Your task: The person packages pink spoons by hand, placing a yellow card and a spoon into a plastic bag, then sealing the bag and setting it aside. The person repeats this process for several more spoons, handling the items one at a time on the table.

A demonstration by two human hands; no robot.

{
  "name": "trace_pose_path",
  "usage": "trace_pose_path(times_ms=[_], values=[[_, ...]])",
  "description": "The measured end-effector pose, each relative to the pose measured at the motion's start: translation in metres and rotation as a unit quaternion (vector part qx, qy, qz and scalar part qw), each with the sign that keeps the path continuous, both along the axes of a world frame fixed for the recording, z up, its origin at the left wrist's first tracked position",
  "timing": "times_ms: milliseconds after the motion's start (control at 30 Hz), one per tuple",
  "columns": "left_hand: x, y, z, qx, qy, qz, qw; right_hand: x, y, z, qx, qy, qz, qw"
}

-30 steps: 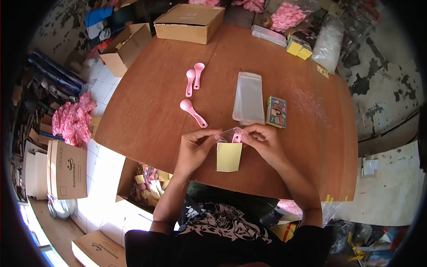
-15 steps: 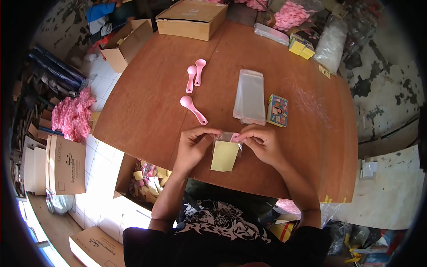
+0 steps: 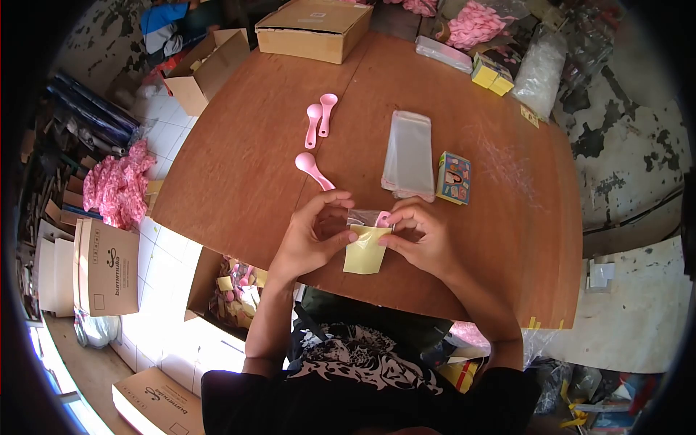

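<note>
Between my hands, near the table's front edge, is a small clear plastic bag with a pale yellow card in it. The pink handle end of a spoon shows at the bag's top right. My left hand has its thumb on the bag's left edge, index finger raised and the other fingers curled behind. At the right edge, my right hand pinches the bag beside the pink handle. Beyond my left hand lie a pink spoon and two more pink spoons side by side.
A stack of clear bags lies ahead, beside a patterned small box. A carton stands at the table's far edge, with yellow boxes at far right. An open box of packed items is below left. A person is at far left.
My left thumb has moved down from the bag's top corner onto its left edge, and the left index finger has lifted. The right thumb has slid lower along the bag's right edge.
</note>
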State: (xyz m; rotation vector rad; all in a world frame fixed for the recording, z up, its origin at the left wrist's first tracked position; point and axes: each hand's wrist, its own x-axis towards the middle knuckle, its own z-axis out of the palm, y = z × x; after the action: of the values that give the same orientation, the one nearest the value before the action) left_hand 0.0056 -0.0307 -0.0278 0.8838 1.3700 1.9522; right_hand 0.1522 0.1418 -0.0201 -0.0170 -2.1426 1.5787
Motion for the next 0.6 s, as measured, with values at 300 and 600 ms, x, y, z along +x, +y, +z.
trace_pose_path(times_ms=[300,600], values=[[-0.014,-0.113,-0.001,-0.198,0.206,-0.092,0.954,-0.004,-0.006,0.025,0.060,-0.113,0.101,0.987],[-0.049,-0.285,-0.086,-0.452,0.147,0.242,0.846,-0.053,0.125,0.037,0.359,-0.285,0.011,0.889]])
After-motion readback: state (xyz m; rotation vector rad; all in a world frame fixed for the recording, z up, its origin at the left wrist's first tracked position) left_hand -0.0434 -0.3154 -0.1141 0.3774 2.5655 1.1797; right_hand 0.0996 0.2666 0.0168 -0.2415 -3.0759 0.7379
